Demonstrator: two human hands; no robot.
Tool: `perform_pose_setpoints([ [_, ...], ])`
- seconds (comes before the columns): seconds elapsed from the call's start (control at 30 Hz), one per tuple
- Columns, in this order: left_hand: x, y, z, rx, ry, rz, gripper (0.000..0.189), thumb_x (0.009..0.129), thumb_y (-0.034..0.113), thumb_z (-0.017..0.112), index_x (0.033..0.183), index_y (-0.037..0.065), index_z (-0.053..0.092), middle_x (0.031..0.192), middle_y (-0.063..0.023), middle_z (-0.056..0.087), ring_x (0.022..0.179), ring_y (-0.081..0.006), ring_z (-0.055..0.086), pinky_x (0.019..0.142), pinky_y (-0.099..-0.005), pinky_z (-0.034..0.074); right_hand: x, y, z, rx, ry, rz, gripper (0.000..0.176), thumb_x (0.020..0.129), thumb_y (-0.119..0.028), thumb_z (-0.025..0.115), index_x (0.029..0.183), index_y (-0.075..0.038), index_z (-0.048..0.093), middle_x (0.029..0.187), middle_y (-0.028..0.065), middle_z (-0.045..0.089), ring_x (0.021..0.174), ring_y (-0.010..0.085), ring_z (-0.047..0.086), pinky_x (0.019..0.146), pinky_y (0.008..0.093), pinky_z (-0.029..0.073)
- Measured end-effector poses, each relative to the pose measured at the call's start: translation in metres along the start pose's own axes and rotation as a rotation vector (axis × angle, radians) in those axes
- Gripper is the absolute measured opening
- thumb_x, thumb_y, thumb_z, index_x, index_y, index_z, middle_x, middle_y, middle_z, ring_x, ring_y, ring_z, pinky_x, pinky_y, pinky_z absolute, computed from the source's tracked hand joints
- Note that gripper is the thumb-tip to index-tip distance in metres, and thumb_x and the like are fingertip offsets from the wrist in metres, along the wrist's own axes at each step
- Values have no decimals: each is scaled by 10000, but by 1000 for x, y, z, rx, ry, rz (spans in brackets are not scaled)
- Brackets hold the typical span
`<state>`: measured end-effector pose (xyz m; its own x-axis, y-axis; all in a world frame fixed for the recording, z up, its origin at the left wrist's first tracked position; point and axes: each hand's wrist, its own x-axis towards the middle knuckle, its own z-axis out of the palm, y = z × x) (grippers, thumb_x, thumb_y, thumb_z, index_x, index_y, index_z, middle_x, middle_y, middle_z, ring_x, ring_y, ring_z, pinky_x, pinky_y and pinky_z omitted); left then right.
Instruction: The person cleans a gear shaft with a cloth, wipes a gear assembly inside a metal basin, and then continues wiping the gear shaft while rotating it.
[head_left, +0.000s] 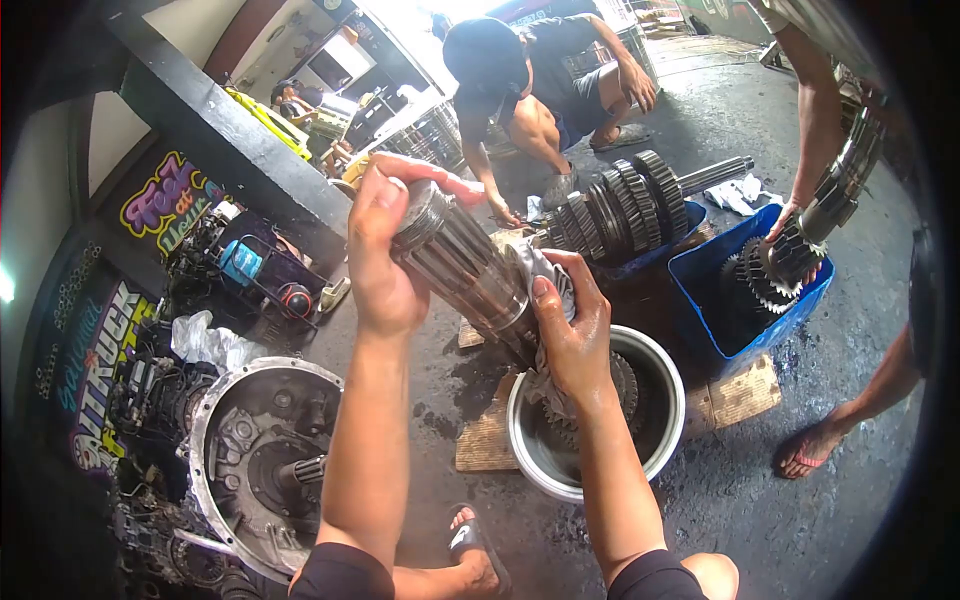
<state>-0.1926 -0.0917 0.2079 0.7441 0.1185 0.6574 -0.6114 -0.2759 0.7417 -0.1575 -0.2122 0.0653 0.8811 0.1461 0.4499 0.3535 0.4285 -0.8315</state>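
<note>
A splined metal shaft [465, 262] is held up at a slant in front of me. My left hand [390, 235] wraps round its upper end, thumb and fingers closed on it. Lower down, my right hand [575, 330] presses a grey rag [548, 275] against the shaft's side, its fingers closed round the cloth. Beneath my right hand stands a round metal basin [672, 400] with a toothed gear [622, 385] inside, partly hidden by my wrist.
A bell housing [235, 420] lies at the lower left. A gear-stacked shaft [620, 210] rests beyond the basin near a crouching person [560, 80]. Another person's hands hold a geared shaft [795, 250] over a blue bin [740, 345]. Wooden boards [485, 435] lie below.
</note>
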Motion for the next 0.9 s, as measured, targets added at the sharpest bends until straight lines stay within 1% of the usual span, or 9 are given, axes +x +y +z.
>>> perform_pose_setpoints([
  [0.2,3,-13,-1,-354,-64,-62,285,963,277,537,1070,13,532,909,-186,657,784,-267,671,763,-415,570,-4,14,1,11,-12,46,341,919,-164,614,1215,5,595,1087,185,660,1038,305,639,951,391,467],
  [0.27,8,-16,0,-354,-28,-84,280,969,279,533,1052,11,540,893,-178,649,761,-261,665,736,-406,571,-11,22,7,-170,194,-248,404,898,-163,612,1265,2,582,1185,205,604,1126,353,590,990,424,450],
  [0.3,9,-16,1,-349,11,-109,278,974,280,529,1034,9,548,878,-169,642,738,-255,659,709,-396,572,-15,27,7,-245,166,-279,615,833,-292,726,1348,-17,531,1296,210,526,1214,392,525,1024,462,433],
  [0.33,9,-18,1,-351,14,-108,278,974,280,529,1034,9,548,878,-169,642,738,-255,659,709,-396,572,-19,27,7,-247,163,-279,615,833,-292,726,1348,-17,531,1296,210,526,1214,392,525,1024,462,433],
  [0.4,11,-19,4,-346,21,-87,260,985,264,521,1009,8,562,854,-156,630,738,-249,653,712,-397,568,-22,22,10,-362,152,-330,888,696,-428,850,1404,-42,478,1341,207,497,1237,390,513,1037,478,434],
  [0.43,11,-18,7,-344,39,-74,231,989,233,521,1017,8,565,847,-148,633,724,-243,654,690,-381,568,-20,23,9,-405,131,-303,1061,549,-486,925,1404,-57,466,1386,175,472,1272,371,492,1042,473,438],
  [0.57,7,-11,18,-289,108,-88,229,996,231,524,1002,8,575,829,-131,636,699,-225,654,663,-359,565,-10,19,-3,-360,1,-240,1002,546,-414,946,1362,-52,492,1334,165,520,1224,374,535,1035,467,449],
  [0.63,7,-10,20,-51,174,-80,320,984,348,528,1003,33,574,827,-121,615,709,-222,650,675,-368,569,-3,22,-9,-236,-134,-170,950,549,-360,959,1323,-42,509,1262,158,579,1169,352,587,1024,456,457],
  [0.9,-1,-2,36,111,369,-19,255,997,286,562,970,32,577,811,-102,628,684,-181,655,628,-326,565,12,29,-20,14,-331,-64,912,562,-392,940,1285,0,547,1217,193,635,1175,295,601,1040,403,437],
])
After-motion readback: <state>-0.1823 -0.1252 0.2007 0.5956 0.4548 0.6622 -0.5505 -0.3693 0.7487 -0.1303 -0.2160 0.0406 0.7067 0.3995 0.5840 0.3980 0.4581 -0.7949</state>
